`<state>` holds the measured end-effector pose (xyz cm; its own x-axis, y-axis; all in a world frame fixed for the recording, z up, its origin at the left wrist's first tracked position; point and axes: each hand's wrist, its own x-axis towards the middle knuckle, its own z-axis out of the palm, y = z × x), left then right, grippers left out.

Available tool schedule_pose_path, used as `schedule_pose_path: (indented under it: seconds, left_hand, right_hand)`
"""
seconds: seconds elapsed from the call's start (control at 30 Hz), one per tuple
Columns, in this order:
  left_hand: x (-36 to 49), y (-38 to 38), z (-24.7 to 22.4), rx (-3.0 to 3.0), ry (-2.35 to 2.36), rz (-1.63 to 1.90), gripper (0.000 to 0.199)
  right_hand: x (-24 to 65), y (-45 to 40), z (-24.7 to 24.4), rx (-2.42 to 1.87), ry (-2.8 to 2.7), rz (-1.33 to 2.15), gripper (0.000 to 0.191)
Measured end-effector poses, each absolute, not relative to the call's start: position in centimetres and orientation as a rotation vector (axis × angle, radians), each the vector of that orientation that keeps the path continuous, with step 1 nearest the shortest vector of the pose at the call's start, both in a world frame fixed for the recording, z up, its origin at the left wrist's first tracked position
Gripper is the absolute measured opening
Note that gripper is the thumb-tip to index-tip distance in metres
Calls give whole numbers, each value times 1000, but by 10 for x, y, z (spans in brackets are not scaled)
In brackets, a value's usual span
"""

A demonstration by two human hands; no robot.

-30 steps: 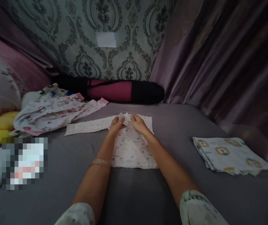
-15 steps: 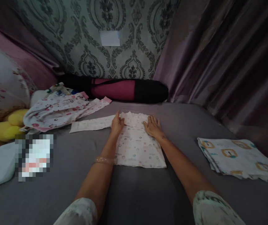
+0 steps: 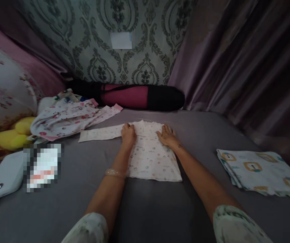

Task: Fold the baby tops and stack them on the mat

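Note:
A small white printed shirt [image 3: 152, 160] lies flat on the grey sheet, its left sleeve [image 3: 100, 133] stretched out to the left. The right sleeve does not stick out past the body. My left hand [image 3: 129, 134] is closed on the shirt at the left shoulder, where that sleeve begins, with its fingers curled. On the right shoulder, my right hand [image 3: 167, 135] lies flat with its fingers spread.
Rumpled printed clothes [image 3: 63, 118] and a yellow plush [image 3: 10, 135] are at the left, near a pale device [image 3: 6, 177]. A black and pink roll [image 3: 124, 96] lies along the wall. At the right sits a folded cloth [image 3: 261, 172].
My left hand's fingers have curled in at the shoulder, where the thumb and finger were more extended. My right hand stays almost in place. The whole view has shifted slightly.

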<state>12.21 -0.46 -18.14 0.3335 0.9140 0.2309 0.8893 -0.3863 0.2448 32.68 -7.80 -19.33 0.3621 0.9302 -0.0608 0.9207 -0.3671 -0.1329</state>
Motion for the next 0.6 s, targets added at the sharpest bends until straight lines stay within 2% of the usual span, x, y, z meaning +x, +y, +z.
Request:
schedule_pose_path:
  seconds: [0.17,0.3,0.6]
  left_hand:
    - [129,-11,-175,2592,1528,565,37]
    - [133,-11,-182,2606,1371,504,49]
    - [130,-8,-204,2490,1445,396,52]
  right_hand:
    - [288,-66,-179,-2355,-1849,9,60]
    - [254,-52,-183,-2203,-2015,132,57]
    - [253,-50,-194,-2178,-2014,218,57]
